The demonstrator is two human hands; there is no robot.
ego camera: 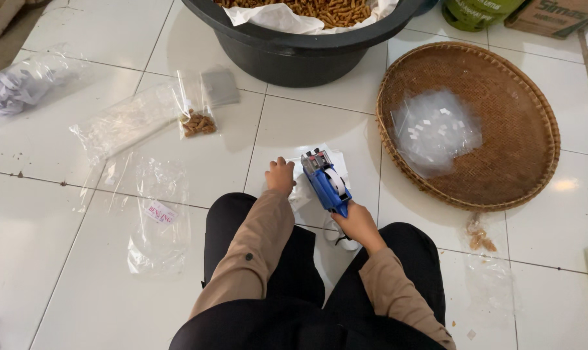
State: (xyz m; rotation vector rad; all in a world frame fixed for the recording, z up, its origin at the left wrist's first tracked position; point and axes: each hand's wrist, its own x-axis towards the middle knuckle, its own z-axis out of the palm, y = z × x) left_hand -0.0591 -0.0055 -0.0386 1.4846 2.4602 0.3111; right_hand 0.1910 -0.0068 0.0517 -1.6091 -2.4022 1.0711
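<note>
White tile floor: right hand [357, 223] fingers wrapped round blue label gun [325, 183]; left hand [281, 176] pressing clear bag [303, 188], fingers prob. curled, partly hidden.

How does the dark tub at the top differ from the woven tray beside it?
The dark tub is deep, smooth and dark grey; the woven tray is shallow, brown and woven. The tub holds golden-brown snack pieces over a white liner; the tray holds only clear plastic bags. Both are round and sit on the tiled floor.
</note>
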